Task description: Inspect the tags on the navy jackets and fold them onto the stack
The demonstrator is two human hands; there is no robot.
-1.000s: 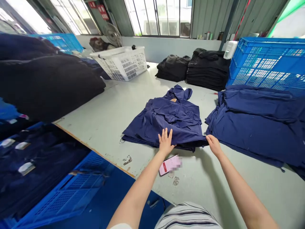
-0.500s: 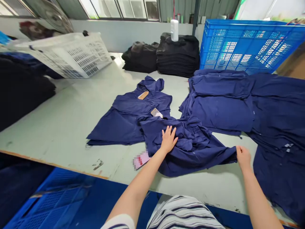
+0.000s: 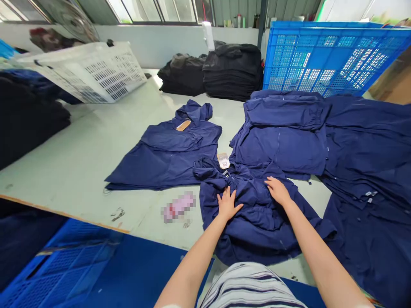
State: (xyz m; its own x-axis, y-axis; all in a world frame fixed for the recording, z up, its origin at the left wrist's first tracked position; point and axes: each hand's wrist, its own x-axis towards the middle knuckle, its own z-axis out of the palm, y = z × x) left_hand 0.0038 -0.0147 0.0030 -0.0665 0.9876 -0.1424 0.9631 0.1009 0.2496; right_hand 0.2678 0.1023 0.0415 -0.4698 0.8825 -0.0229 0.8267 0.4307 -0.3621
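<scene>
The left hand (image 3: 229, 207) lies palm down, fingers spread wide, on a crumpled navy jacket (image 3: 253, 233) at the table's (image 3: 86, 149) near edge, directly before the person. The right hand (image 3: 278, 190) rests on the same cloth, fingers extended and gripping nothing visible; such broad contact probably steadies the slack fabric. The paper tag (image 3: 223, 161) lies above the collar, uncovered by cloth. A hooded navy garment (image 3: 170, 154) lies flat just beyond to the left, seemingly apart to keep its shape; folded navy garments (image 3: 282, 145) lie to the right.
</scene>
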